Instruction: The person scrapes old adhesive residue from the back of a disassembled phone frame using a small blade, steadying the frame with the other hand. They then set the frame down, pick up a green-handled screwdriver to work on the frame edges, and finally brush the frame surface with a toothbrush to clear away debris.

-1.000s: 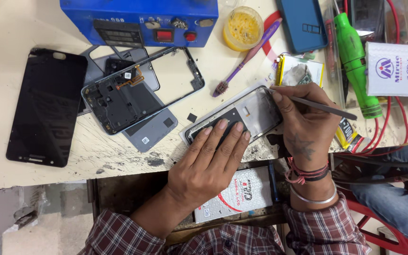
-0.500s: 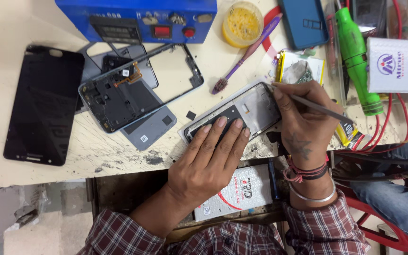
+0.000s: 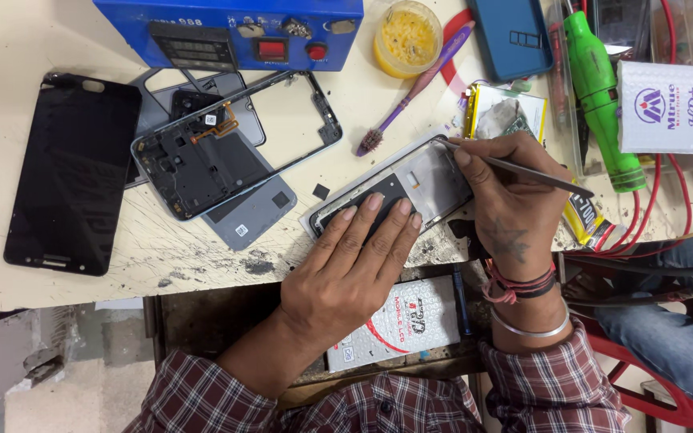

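Observation:
A silver phone frame lies tilted near the table's front edge. My left hand lies flat on its lower end, fingers together, pressing it down. My right hand grips thin metal tweezers, whose tip touches the frame's upper edge. A black phone mid-frame with a grey back cover under it lies to the left. A black screen panel rests at the far left.
A blue box-shaped machine stands at the back. Beside it are a yellow paste jar, a purple toothbrush, a blue phone case, a green tool and white packets. A packet lies in the open drawer below.
The view has shifted slightly. Both hands stay on the phone frame, with the tweezers' tip still at its upper edge.

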Demonstrator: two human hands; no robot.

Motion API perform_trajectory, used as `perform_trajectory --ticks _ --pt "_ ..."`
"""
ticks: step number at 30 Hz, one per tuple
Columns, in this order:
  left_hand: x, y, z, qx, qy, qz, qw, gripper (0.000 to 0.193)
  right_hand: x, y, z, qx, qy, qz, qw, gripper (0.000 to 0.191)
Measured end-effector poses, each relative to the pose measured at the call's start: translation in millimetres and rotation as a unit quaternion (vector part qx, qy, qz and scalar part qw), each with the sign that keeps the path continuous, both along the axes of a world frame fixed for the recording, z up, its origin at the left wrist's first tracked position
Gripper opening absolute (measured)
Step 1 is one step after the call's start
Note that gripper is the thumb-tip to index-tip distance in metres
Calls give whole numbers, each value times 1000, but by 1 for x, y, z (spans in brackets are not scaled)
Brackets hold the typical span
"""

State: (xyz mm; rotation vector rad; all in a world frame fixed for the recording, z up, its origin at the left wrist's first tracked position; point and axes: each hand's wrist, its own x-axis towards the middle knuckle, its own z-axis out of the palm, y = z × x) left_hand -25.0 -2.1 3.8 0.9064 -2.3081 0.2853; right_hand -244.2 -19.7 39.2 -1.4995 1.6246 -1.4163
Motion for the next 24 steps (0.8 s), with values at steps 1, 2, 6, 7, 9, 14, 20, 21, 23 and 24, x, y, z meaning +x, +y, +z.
perform_trajectory --ticks 1,2,6,7,9,14,20,21,23,24 --pt "0 0 -1 1 1 -1 1000 33 1 0 -1 -3 -16 -3 1000 9" --pt "1 0 -1 0 2 -1 1000 33 2 -1 -1 -6 -32 -5 999 9" --pt "0 0 -3 5 4 -1 1000 34 1 -1 -1 -8 -16 -3 1000 9" --pt "0 0 -3 2 3 0 1000 34 1 -1 0 -6 -10 2 1000 9" --pt "0 0 -3 -1 5 -1 1000 33 1 -1 1 -1 -3 4 1000 9" --pt "0 1 -2 -4 2 4 1000 33 4 0 2 -11 14 -12 1000 7" --pt "-1 1 -3 -4 2 4 1000 34 4 -1 3 -1 14 1 1000 8" --pt "-1 0 -4 -5 3 5 1000 34 4 -2 3 -1 -5 4 1000 8" --pt "-1 0 -4 -6 6 4 1000 33 4 -2 2 0 -42 8 999 9" --pt "-1 -1 -4 -6 7 4 1000 33 4 -2 1 -4 -33 -2 999 8"
